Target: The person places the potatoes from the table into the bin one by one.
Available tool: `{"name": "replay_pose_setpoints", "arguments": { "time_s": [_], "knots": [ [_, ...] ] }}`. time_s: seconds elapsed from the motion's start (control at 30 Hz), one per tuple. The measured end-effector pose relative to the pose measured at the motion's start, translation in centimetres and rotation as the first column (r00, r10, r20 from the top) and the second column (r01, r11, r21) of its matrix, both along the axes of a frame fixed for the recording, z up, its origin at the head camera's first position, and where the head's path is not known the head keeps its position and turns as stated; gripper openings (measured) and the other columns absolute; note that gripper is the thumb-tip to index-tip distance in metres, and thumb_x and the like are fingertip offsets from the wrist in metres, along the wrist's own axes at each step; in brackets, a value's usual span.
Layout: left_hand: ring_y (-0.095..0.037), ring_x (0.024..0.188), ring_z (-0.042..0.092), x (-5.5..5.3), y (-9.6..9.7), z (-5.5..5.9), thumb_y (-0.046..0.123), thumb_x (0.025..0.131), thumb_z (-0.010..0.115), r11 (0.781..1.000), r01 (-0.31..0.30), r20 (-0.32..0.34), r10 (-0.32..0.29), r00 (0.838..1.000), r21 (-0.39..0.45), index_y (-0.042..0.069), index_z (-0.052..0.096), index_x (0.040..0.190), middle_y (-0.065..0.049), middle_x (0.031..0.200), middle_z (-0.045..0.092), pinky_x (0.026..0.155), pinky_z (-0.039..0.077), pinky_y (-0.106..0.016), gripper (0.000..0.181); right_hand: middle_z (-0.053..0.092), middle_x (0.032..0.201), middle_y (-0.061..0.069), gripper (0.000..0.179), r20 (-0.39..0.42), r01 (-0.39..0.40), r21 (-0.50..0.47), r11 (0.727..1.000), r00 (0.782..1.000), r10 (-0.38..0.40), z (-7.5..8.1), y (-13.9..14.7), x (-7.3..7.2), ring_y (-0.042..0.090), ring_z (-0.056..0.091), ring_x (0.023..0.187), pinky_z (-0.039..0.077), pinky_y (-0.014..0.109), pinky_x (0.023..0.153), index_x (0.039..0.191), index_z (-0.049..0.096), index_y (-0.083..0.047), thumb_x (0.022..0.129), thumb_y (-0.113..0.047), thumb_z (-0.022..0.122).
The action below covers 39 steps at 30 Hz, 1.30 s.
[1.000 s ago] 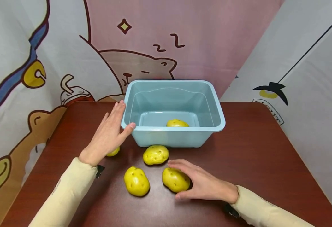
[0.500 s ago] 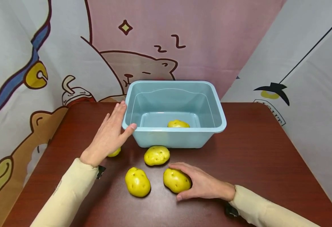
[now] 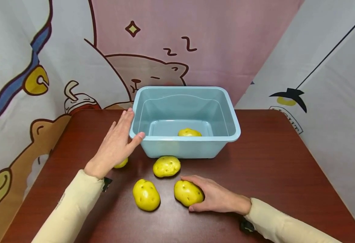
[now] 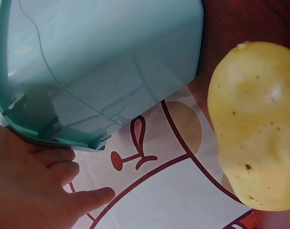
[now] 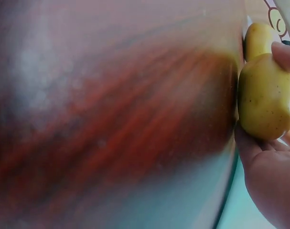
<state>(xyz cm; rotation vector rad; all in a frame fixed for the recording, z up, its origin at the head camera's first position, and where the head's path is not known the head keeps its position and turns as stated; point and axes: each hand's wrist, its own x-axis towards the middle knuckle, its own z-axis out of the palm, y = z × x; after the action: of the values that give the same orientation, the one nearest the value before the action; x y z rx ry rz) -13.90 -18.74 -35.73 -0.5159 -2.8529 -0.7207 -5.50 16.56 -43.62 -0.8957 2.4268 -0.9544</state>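
My left hand [image 3: 115, 145] lies against the left side of a light blue plastic tub [image 3: 183, 147], its fingers straight and the thumb at the front corner of the rim. My right hand [image 3: 217, 197] curls round a yellow potato [image 3: 188, 193] on the table, thumb on the near side and fingers on the far side. In the right wrist view that potato [image 5: 265, 98] sits between thumb and fingers. One potato [image 3: 189, 132] is inside the tub. Another potato [image 3: 166, 166] is just in front of it, and a further potato [image 3: 146, 195] lies nearer me.
Part of one more potato [image 3: 121, 163] shows beneath my left wrist. In the left wrist view a potato [image 4: 257, 124] looms large beside the tub. The brown table [image 3: 271, 162] extends to the right, and a printed curtain [image 3: 220, 44] hangs behind it.
My right hand has shifted slightly and drawn its fingers closer round the potato. The left hand, the tub and the other potatoes stay in place.
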Motion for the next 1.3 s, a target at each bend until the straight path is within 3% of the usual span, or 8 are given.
{"name": "replay_pose_setpoints", "arguments": {
  "time_s": [0.2, 0.43, 0.6, 0.93, 1.3],
  "knots": [
    [-0.026, 0.160, 0.008, 0.0, 0.0, 0.2, 0.061, 0.105, 0.046, 1.000, -0.003, -0.001, 0.003, 1.000, 0.001, 0.009, 0.013, 0.167, -0.006, 0.173, 0.012, 0.124, 0.014, -0.061, 0.087, 0.055, 0.146, -0.010, 0.085, -0.087, 0.013, -0.058, 0.998, 0.996, -0.018, 1.3, 0.2, -0.1, 0.011, 0.055, 0.129, 0.047, 0.039, 0.108, 0.154, 0.049, -0.020, 0.081, -0.039, 0.088],
    [-0.027, 0.159, 0.008, 0.2, 0.0, 0.2, 0.059, 0.105, 0.047, 1.000, -0.002, 0.005, 0.002, 1.000, 0.005, 0.009, 0.012, 0.167, -0.006, 0.173, 0.011, 0.123, 0.015, -0.063, 0.086, 0.053, 0.142, -0.016, 0.083, -0.162, 0.014, -0.124, 0.992, 0.986, -0.034, 3.1, 0.6, -0.2, 0.007, 0.056, 0.122, 0.051, 0.034, 0.101, 0.152, 0.048, -0.030, 0.080, -0.035, 0.089],
    [-0.029, 0.159, 0.010, 0.1, 0.0, 0.0, 0.060, 0.105, 0.046, 1.000, -0.003, -0.005, 0.003, 1.000, 0.003, 0.009, 0.012, 0.167, -0.005, 0.173, 0.011, 0.123, 0.015, -0.062, 0.087, 0.054, 0.141, -0.016, 0.081, -0.194, 0.010, -0.179, 0.984, 0.980, -0.046, 4.4, 0.9, -0.2, 0.008, 0.057, 0.120, 0.051, 0.032, 0.100, 0.150, 0.049, -0.030, 0.080, -0.034, 0.089],
    [-0.027, 0.160, 0.007, 0.2, 0.1, 0.2, 0.059, 0.105, 0.047, 1.000, -0.002, 0.008, 0.002, 1.000, 0.003, 0.008, 0.012, 0.167, -0.006, 0.173, 0.011, 0.123, 0.014, -0.062, 0.086, 0.054, 0.143, -0.013, 0.082, -0.186, 0.035, -0.234, 0.972, 0.979, -0.080, 7.7, 1.8, -0.8, 0.011, 0.057, 0.120, 0.051, 0.034, 0.099, 0.152, 0.047, -0.031, 0.081, -0.029, 0.089],
    [-0.027, 0.159, 0.008, 0.2, 0.1, 0.1, 0.061, 0.105, 0.045, 1.000, 0.000, 0.007, 0.000, 1.000, 0.000, 0.008, 0.013, 0.167, -0.006, 0.173, 0.011, 0.123, 0.015, -0.062, 0.087, 0.052, 0.147, -0.015, 0.089, -0.188, 0.097, -0.233, 0.968, 0.972, -0.143, 11.3, 2.5, -1.5, 0.011, 0.054, 0.124, 0.051, 0.038, 0.101, 0.153, 0.045, -0.034, 0.078, -0.025, 0.091]
  ]
}}
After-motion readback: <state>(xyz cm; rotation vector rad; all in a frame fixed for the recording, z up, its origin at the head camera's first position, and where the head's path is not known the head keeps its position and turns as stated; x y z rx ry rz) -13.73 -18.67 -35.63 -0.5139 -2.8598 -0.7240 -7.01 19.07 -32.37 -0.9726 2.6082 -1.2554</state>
